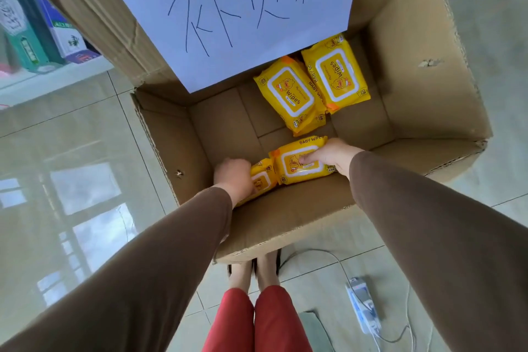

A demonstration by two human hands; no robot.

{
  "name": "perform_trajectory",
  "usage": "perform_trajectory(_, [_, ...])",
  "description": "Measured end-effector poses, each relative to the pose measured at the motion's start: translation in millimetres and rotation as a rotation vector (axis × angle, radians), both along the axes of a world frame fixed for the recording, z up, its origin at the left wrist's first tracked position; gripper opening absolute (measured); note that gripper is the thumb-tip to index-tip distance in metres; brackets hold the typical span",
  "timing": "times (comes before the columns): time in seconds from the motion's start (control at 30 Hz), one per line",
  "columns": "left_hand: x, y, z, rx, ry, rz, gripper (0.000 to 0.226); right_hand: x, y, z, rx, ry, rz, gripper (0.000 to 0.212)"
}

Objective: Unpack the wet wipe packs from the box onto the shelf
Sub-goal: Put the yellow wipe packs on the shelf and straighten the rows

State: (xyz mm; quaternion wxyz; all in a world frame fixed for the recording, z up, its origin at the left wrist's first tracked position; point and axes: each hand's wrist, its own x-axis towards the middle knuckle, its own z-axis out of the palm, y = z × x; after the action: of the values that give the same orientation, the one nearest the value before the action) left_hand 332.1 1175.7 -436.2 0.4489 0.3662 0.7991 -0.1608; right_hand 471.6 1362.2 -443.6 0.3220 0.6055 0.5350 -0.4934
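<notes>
A large open cardboard box (428, 88) stands on the floor in front of me. Inside lie several yellow baby wipe packs. My left hand (234, 177) grips the near-left pack (261, 180), which it partly hides. My right hand (331, 156) grips the pack beside it (294, 163), fingers curled over its white lid. Two more packs (288, 94) (337, 74) lie side by side at the far end of the box. The shelf (54, 77) is at the upper left, white, with boxed goods on it.
A white paper sheet (228, 8) with handwritten characters covers the box's far flap. A power strip (363, 303) with cables lies on the tiled floor at the lower right. My feet (254, 271) stand against the box's near wall.
</notes>
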Motion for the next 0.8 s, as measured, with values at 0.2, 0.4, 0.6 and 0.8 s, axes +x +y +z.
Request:
perform_trajectory(0.2, [-15.2, -4.6, 89.8, 0.148, 0.066, 0.048, 0.035, 8.8, -1.9, 99.8, 0.078, 0.267, -0.098, 0.031])
perform_trajectory(0.4, [-64.8, -11.8, 262.5, 0.323, -0.028, 0.208, 0.037, -22.8, 8.3, 292.9, 0.189, 0.455, -0.044, 0.052])
perform_trajectory(0.6, [-138.7, -51.5, 459.8, 0.573, 0.013, 0.272, 0.046, -79.9, -13.3, 495.7, 0.174, 0.736, -0.015, 0.026])
perform_trajectory(0.8, [-237.3, -104.7, 603.2, 0.792, 0.099, 0.338, 0.033, -181.4, -51.0, 625.2, 0.237, 0.962, 0.001, 0.041])
